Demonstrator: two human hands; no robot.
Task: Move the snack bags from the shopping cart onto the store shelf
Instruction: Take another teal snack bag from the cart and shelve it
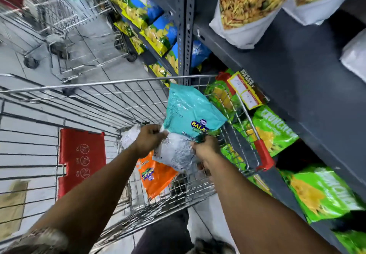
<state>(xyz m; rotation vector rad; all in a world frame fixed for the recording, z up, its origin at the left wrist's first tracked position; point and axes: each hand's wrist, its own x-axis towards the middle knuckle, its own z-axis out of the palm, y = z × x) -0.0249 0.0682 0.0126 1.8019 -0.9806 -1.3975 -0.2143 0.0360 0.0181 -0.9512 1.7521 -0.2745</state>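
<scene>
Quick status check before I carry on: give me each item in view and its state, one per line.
Teal snack bag: lifted above the cart, held by both hands.
White snack bag: gripped together with the teal one.
Left hand: closed on the bags.
Right hand: closed on the bags.
Orange snack bag: lying in the cart.
Shopping cart: parked beside the shelf.
Green snack bags: lying on the shelf.

Motion blur smears the far carts [49,22]; green bags [324,192] unreadable.

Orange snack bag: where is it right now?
Head view, lower centre: the orange snack bag lies inside the shopping cart, below the teal bag both hands hold.
</scene>
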